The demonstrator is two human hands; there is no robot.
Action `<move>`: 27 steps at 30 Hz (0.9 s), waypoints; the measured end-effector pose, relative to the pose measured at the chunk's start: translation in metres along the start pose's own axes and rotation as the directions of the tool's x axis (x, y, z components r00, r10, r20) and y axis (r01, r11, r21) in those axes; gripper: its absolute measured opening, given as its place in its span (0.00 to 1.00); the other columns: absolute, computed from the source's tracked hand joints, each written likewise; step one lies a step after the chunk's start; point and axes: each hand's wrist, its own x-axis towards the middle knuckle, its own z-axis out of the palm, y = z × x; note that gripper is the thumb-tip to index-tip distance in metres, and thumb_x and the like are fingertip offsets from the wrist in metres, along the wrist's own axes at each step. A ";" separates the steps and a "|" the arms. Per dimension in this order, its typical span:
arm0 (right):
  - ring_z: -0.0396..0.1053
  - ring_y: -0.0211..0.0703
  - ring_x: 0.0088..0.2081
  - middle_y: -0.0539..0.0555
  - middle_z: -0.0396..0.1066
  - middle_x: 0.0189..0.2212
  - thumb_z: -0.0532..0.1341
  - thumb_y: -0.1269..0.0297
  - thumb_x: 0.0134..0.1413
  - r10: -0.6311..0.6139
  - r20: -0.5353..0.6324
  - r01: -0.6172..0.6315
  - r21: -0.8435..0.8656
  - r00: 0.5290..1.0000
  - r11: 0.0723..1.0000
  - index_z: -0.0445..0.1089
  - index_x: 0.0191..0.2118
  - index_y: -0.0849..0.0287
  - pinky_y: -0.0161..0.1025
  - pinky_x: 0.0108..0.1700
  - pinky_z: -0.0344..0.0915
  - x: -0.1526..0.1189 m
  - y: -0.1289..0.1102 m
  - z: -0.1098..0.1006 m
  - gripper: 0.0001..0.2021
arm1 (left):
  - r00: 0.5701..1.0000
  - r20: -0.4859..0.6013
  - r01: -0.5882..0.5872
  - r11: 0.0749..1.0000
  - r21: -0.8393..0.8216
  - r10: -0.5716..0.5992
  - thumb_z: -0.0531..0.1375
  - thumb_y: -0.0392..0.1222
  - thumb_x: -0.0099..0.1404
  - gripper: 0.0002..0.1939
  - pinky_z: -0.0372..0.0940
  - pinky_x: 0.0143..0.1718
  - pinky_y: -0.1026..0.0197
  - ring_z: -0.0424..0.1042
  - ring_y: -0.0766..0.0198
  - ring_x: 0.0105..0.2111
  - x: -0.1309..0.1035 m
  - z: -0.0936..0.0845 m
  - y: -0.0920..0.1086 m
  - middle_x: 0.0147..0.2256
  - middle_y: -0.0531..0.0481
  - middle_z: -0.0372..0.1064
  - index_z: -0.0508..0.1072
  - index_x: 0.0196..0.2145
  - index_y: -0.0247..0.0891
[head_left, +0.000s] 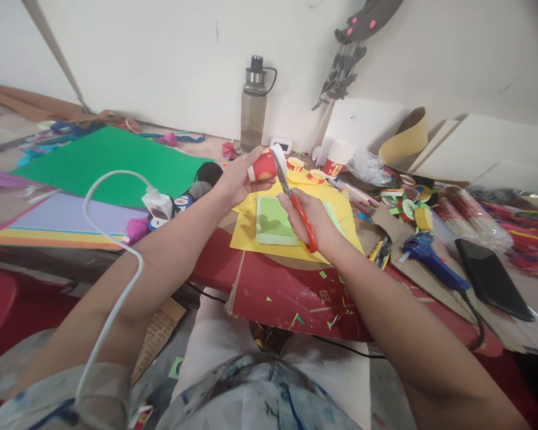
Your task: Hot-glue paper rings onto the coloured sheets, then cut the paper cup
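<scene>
My left hand (238, 180) is closed around a red and white paper cup (263, 165), tipped on its side above the table. In my right hand (311, 215) are scissors with red handles (305, 224), their blades at the cup's white end. Whether the blades are parted there is too small to tell. Below my hands lie yellow sheets (246, 234) with a light green square sheet (273, 224) on top. Just behind are cut red and yellow paper rings (316, 175) and another red and white paper cup (336, 160), standing upright.
A water bottle (253, 110) stands by the wall. To the right lie a blue glue gun (434, 260), a yellow utility knife (380, 253) and a black phone (493, 278). Green card (116, 161) and stacked coloured paper (72, 215) cover the left. A white cable (132, 257) crosses my left arm.
</scene>
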 end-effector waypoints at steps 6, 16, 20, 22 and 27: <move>0.55 0.38 0.21 0.44 0.54 0.19 0.61 0.31 0.63 0.012 0.003 -0.012 0.007 1.000 1.000 0.55 0.31 0.50 0.37 0.22 0.52 0.000 -0.001 -0.001 0.28 | 0.998 0.032 -0.057 0.998 -0.023 0.058 0.73 0.59 0.64 0.26 0.79 0.38 0.56 0.83 0.57 0.33 -0.002 0.002 -0.005 0.35 0.47 0.83 0.75 0.52 0.42; 0.56 0.39 0.23 0.45 0.57 0.21 0.59 0.31 0.62 -0.016 -0.034 0.017 0.029 0.999 0.999 0.55 0.30 0.50 0.38 0.24 0.53 0.000 -0.002 0.000 0.28 | 0.991 0.037 -0.128 0.991 -0.033 0.129 0.69 0.49 0.69 0.12 0.78 0.40 0.58 0.80 0.60 0.35 -0.007 0.005 0.002 0.38 0.46 0.81 0.76 0.42 0.39; 0.57 0.39 0.24 0.47 0.59 0.21 0.58 0.31 0.63 -0.018 -0.039 0.017 -0.017 0.999 1.000 0.56 0.29 0.50 0.39 0.26 0.54 0.000 -0.003 0.000 0.27 | 0.999 0.027 -0.043 0.999 -0.012 0.043 0.70 0.58 0.67 0.21 0.79 0.39 0.57 0.83 0.55 0.38 -0.005 0.001 0.005 0.39 0.43 0.82 0.77 0.46 0.39; 0.57 0.40 0.24 0.47 0.60 0.21 0.58 0.32 0.63 -0.023 -0.037 0.021 -0.045 0.999 0.999 0.56 0.29 0.50 0.39 0.26 0.55 0.000 -0.004 0.001 0.27 | 1.000 0.008 0.014 1.000 -0.001 -0.014 0.68 0.64 0.67 0.26 0.79 0.38 0.55 0.84 0.51 0.39 -0.002 -0.001 0.005 0.38 0.41 0.83 0.77 0.48 0.39; 0.54 0.39 0.22 0.45 0.55 0.19 0.60 0.33 0.63 -0.039 -0.017 0.038 -0.062 0.999 0.997 0.54 0.29 0.50 0.39 0.25 0.53 0.000 -0.002 0.000 0.27 | 1.000 -0.007 0.010 1.000 0.015 -0.009 0.68 0.62 0.68 0.25 0.79 0.37 0.57 0.84 0.53 0.37 0.000 -0.001 0.004 0.37 0.42 0.83 0.77 0.50 0.38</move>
